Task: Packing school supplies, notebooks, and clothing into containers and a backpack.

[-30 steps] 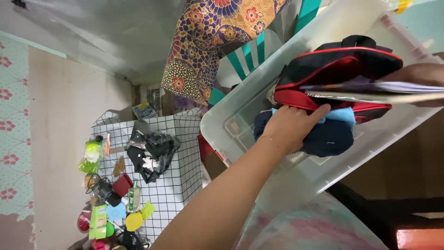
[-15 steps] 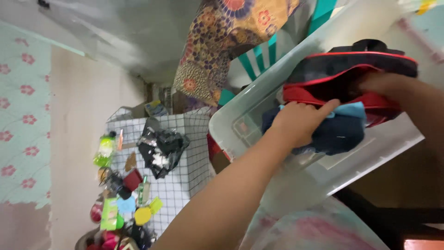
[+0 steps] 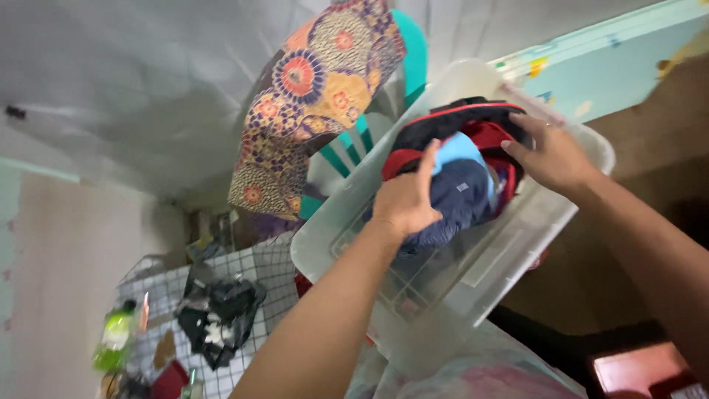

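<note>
Clear plastic bin [image 3: 473, 273] tilted on lap, holding red-and-black bag [image 3: 461, 122] and dark blue folded cloth [image 3: 458, 199], light blue piece [image 3: 458, 150] between them. Left hand [image 3: 405, 201] lay on blue cloth near bin's middle, fingers curled down over its top edge, gripping. Right hand [image 3: 550, 151] pressed on bag's right end, fingers spread flat, holding nothing closed. Bag's long axis ran across bin, slanting up-left; cloth just below it, touching. Left hand nearer cloth, right nearer bag. Patterned fabric [image 3: 310, 103] hung behind.

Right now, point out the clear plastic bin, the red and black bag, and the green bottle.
clear plastic bin [image 3: 517, 240], head view, on its bare right wall.
red and black bag [image 3: 461, 118], head view, on its black top.
green bottle [image 3: 113, 338], head view, on its body.
</note>
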